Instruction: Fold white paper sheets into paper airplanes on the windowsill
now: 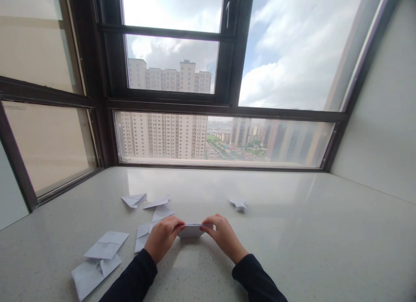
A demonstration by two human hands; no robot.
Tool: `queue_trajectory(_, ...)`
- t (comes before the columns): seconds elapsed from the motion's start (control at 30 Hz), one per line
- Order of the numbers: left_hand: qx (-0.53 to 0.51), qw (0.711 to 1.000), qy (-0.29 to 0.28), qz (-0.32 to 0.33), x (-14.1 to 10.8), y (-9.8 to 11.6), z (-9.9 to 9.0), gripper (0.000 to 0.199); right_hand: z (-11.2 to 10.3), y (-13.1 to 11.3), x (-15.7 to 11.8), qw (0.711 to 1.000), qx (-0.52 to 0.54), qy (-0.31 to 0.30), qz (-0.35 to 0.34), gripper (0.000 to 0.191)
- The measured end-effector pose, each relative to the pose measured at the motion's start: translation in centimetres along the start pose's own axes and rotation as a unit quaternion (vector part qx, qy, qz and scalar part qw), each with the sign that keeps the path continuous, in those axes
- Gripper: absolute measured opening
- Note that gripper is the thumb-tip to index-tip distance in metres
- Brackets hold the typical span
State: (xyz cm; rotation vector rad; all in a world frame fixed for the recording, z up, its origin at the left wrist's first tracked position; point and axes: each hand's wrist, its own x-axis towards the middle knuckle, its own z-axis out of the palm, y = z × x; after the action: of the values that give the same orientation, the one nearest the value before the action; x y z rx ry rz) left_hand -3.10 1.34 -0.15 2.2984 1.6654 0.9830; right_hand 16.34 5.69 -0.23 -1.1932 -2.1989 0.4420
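Note:
A folded sheet of white paper (191, 232) stands on edge just above the sill, held between both hands. My left hand (163, 236) pinches its left end between thumb and fingers. At the right end, my right hand (224, 238) grips it the same way, with fingertips along the top edge. Behind my left wrist lies another folded white paper (142, 236), partly covered by the hand. The lower part of the held paper faces me; its far side is hidden.
Several folded papers lie left on the speckled white sill (312, 250): a pointed one (134, 200), a flat one (106, 245) and a larger one (94, 274). A small crumpled-looking folded paper (238, 205) sits at the back right. A dark window frame (224, 165) borders the back.

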Motion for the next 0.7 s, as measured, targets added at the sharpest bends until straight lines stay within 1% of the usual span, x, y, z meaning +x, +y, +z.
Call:
queue_trajectory(0.13,-0.025,0.999,0.003,-0.024,0.1,-0.3,0.3,0.023,0.0,0.3,0.0,1.0,0.021,0.003,0.012,0.015)
queue_trajectory(0.27,-0.058,0.998,0.005,-0.034,0.2,-0.3,0.9,0.023,0.4,1.2,0.3,0.994,0.096,0.013,0.048,0.023)
queue_trajectory(0.37,-0.077,0.997,0.004,-0.032,0.1,-0.1,1.2,0.024,0.7,2.1,0.6,0.991,0.122,-0.001,0.059,0.027)
queue_trajectory(0.43,-0.073,0.997,0.007,-0.023,0.1,0.0,1.2,0.024,0.6,2.7,0.8,0.992,0.112,-0.009,0.064,0.026)
queue_trajectory(0.5,-0.057,0.998,0.018,-0.015,0.0,0.0,1.1,0.025,0.1,3.4,0.8,0.994,0.087,-0.002,0.072,0.022)
queue_trajectory(0.6,-0.038,0.999,0.03,-0.012,-0.1,0.0,0.9,0.023,-1.4,4.9,0.7,0.995,0.028,0.02,0.094,0.017)
queue_trajectory(0.7,-0.031,0.999,0.031,-0.01,-0.1,0.0,0.8,0.022,-3.4,7.1,0.3,0.99,-0.037,0.041,0.126,0.013)
